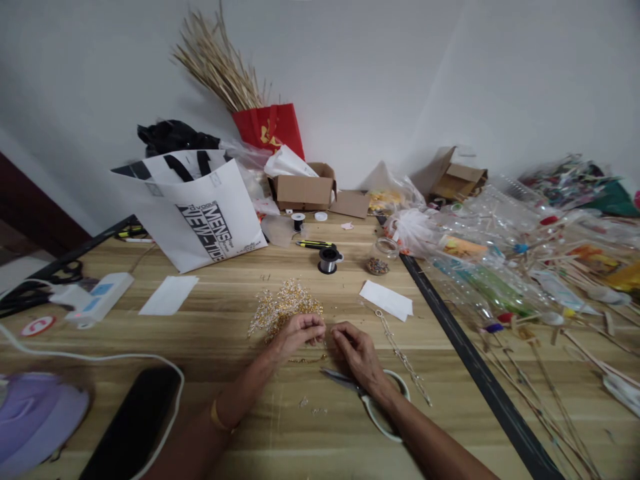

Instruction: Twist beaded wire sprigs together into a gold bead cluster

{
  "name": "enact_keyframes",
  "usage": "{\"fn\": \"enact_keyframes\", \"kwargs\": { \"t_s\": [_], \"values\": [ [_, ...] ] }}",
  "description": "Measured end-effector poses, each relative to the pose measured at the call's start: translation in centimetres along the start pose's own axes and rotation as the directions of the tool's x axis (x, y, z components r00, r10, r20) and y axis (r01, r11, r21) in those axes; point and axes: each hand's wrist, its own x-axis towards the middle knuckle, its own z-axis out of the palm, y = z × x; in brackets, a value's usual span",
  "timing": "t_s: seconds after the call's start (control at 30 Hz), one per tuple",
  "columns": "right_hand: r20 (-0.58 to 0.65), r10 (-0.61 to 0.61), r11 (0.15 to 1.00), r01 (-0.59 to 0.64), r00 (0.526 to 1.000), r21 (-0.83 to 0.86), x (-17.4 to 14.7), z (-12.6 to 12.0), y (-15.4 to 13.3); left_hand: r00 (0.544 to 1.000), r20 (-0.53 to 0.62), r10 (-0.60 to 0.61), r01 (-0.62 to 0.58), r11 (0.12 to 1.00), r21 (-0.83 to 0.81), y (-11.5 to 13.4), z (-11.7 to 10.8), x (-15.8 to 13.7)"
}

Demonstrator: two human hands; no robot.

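Note:
My left hand [303,333] is closed in a pinch at the front right of a heap of gold and clear beads [280,308]. Facing it across a small gap, my right hand [353,344] also pinches with its fingertips; whatever either holds is too small to make out. A short gold beaded chain [307,360] lies just below my left hand. White-handled scissors [383,420] rest partly under my right wrist, blades toward the left. Right of that hand stretches a beaded chain [397,350] with a ring at its top. A few loose clear beads [319,411] lie nearer me.
Beyond my hands stand a wire spool [327,261] and a jar of mixed beads [379,266]. White paper [386,300] lies at right. A white bag [200,213], a power strip [103,300] and a black phone-like object [133,423] occupy the left. Plastic bottles [465,287] crowd the right.

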Motion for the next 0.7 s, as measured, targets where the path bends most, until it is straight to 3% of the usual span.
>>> {"fn": "enact_keyframes", "kwargs": {
  "t_s": [0.7],
  "values": [
    [0.005,-0.008,1.0,0.008,1.0,-0.016,0.09,-0.07,-0.86,1.0,0.013,-0.012,0.011,1.0,0.012,0.45,0.18,-0.12]
  ]
}}
